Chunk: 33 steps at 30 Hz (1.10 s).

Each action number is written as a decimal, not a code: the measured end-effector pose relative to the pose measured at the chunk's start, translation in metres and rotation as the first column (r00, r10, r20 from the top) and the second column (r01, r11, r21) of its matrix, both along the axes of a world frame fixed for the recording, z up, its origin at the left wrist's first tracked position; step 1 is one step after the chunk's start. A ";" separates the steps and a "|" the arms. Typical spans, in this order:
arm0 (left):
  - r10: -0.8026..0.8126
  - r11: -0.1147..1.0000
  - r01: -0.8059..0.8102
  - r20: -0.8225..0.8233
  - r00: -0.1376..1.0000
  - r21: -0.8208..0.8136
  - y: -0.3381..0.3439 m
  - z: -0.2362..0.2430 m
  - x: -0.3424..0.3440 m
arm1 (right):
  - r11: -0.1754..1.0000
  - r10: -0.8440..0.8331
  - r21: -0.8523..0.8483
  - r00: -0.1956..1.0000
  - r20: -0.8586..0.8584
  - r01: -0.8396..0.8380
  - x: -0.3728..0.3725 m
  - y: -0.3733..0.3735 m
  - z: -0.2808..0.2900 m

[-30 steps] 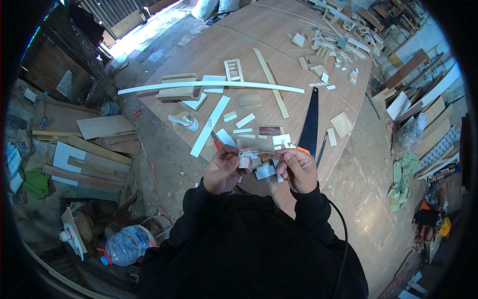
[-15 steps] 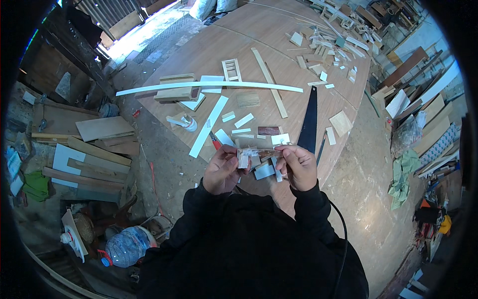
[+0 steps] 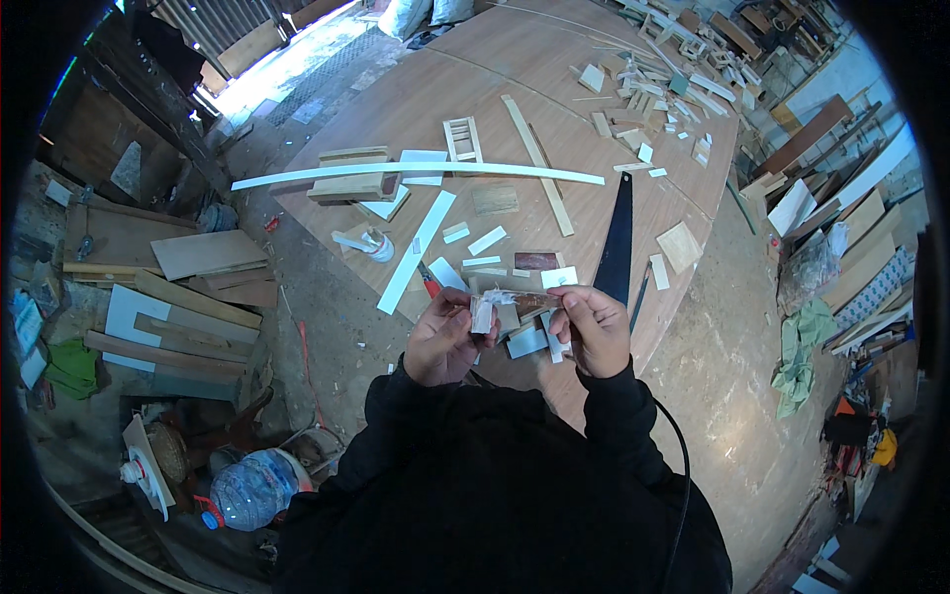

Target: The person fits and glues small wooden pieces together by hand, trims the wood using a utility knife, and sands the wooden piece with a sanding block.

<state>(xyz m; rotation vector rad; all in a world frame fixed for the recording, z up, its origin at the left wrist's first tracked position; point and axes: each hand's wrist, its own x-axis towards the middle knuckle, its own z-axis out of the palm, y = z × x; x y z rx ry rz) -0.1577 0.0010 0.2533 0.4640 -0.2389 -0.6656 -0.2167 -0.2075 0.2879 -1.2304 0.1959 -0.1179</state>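
Observation:
My left hand (image 3: 440, 345) is closed around a small pale wooden block (image 3: 482, 316) near the bench edge closest to me. A thin see-through strip (image 3: 530, 298), like clear tape, is crumpled over the block and stretches across to my right hand (image 3: 598, 335). There the thumb and fingers pinch its end. Just beneath both hands lie several small white and wooden offcuts, among them a white block (image 3: 526, 342). A red-handled tool (image 3: 429, 285) lies beside my left hand, partly covered.
Beyond my right hand lies a dark saw blade (image 3: 616, 238). A long white strip (image 3: 416, 253), a white pot (image 3: 377, 246) and a small wooden frame (image 3: 461, 140) are on the wooden table (image 3: 386, 109). Scrap wood (image 3: 643, 104) is heaped at the far right. A large water bottle (image 3: 252, 492) stands lower left.
Both hands keep their hold on the block and the clear strip. The block has tilted slightly in my left hand; otherwise almost nothing has moved.

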 end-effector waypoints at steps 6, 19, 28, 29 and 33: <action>0.018 0.998 -0.014 -0.068 0.998 0.063 0.005 0.002 0.001 | 0.978 0.204 0.036 0.978 -0.030 -0.203 -0.008 -0.011 0.001; -0.007 0.999 0.009 -0.033 0.999 0.050 0.006 0.001 0.005 | 0.979 0.202 0.035 0.979 -0.029 -0.201 -0.004 -0.006 0.003; 0.008 0.997 -0.012 0.049 0.999 0.079 0.006 -0.001 0.006 | 0.988 0.123 0.090 0.992 0.011 -0.123 0.005 -0.002 0.003; 0.009 0.997 -0.013 0.048 0.999 0.079 0.006 -0.001 0.005 | 0.989 0.145 0.045 0.989 -0.005 -0.144 0.006 -0.001 0.004; 0.037 0.998 -0.039 0.027 0.999 0.059 0.007 -0.001 0.004 | 0.988 0.157 -0.002 0.987 -0.036 -0.158 0.007 0.001 0.002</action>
